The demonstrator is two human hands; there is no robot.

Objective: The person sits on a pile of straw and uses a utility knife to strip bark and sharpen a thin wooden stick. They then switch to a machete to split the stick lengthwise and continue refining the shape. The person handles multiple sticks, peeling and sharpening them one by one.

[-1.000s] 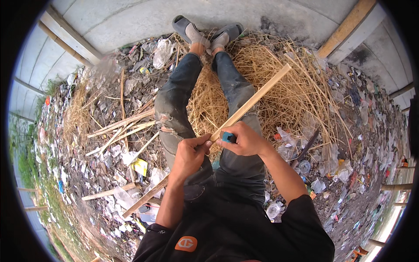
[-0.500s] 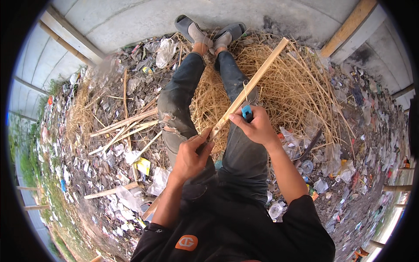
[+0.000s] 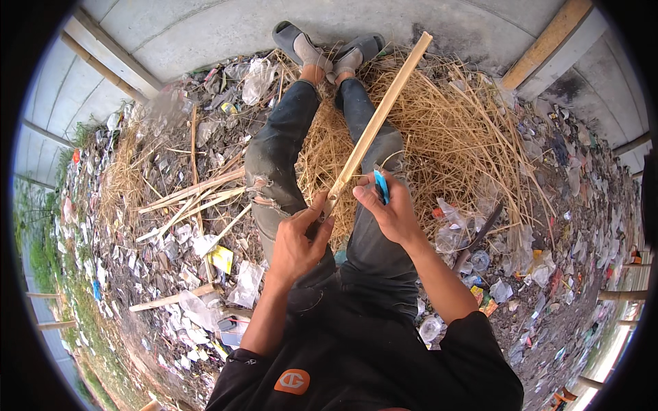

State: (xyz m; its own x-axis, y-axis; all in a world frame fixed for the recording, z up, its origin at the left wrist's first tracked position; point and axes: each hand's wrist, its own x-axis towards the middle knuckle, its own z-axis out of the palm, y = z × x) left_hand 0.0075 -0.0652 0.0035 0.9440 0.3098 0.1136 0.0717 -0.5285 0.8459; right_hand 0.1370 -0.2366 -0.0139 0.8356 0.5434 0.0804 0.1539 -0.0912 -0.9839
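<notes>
A long pale strip of split bamboo point(image 3: 380, 120) slants up and away to the right across my lap. My left hand point(image 3: 299, 241) pinches its near end between thumb and fingers, close to a small dark hole. In my closed right hand point(image 3: 392, 209) is a small blue utility knife point(image 3: 381, 186); its blade cannot be made out. This hand is just right of the strip, over my right thigh, and the knife looks apart from the bamboo.
Thin straw-like shavings point(image 3: 445, 137) pile up around my legs. More split strips point(image 3: 195, 192) lie left of my knee among plastic scraps. A dark curved piece point(image 3: 480, 236) rests at the right. A grey wall point(image 3: 343, 24) stands beyond my feet.
My right hand has drawn back toward me with the knife, off the strip. The strip's far end has swung left. A thin curl that stood on the strip no longer shows.
</notes>
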